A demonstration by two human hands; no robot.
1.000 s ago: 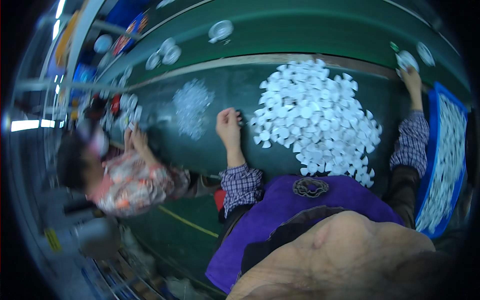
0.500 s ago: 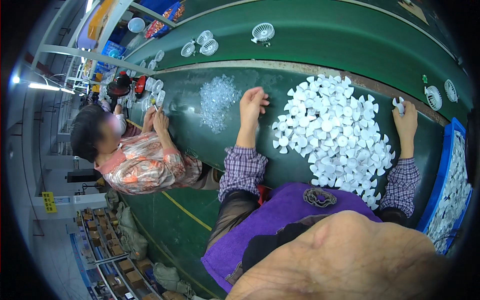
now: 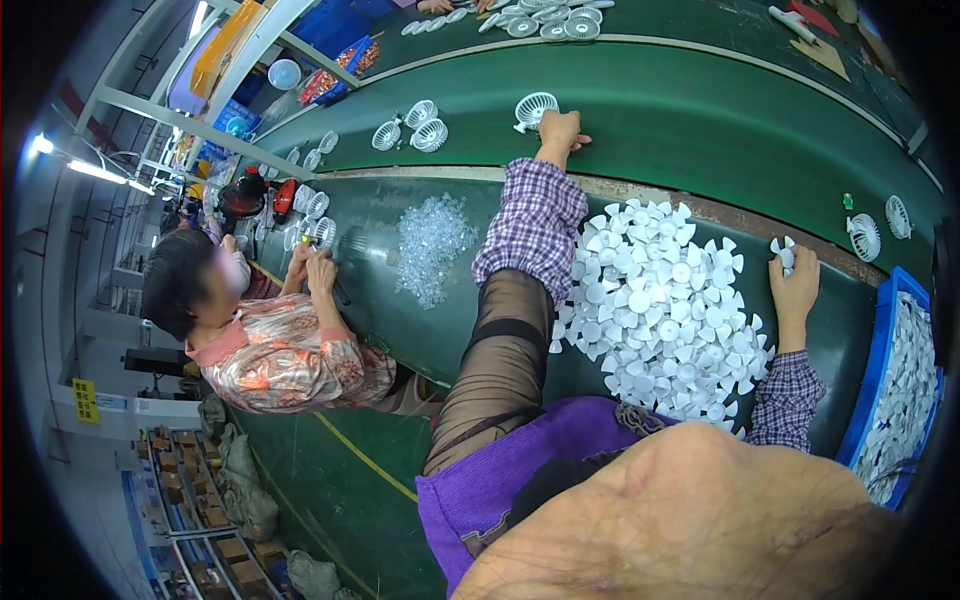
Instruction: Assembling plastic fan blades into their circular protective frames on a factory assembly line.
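My left hand [image 3: 562, 132] reaches out over the green belt, its fingers curled at the edge of a round white fan cage [image 3: 536, 108]. The cage lies on the belt, and the hand hides part of its lower right side. Beside the right end of the table, my right hand [image 3: 797, 284] grips a small white fan blade [image 3: 784, 254] between thumb and fingers. Between my arms spreads a large heap of white fan blades [image 3: 660, 310] on the dark green table.
A blue bin [image 3: 860, 410] of fan blades stands at the right. Left of my arm lies a pile of clear small parts [image 3: 432, 245]. More cages [image 3: 428, 134] rest on the belt [image 3: 700, 110]. A co-worker [image 3: 280, 350] sits at the left, hands on a cage.
My left hand has moved from above the table, forward and right, to the cage on the belt. My right hand still holds the fan blade. The whole view has shifted slightly.
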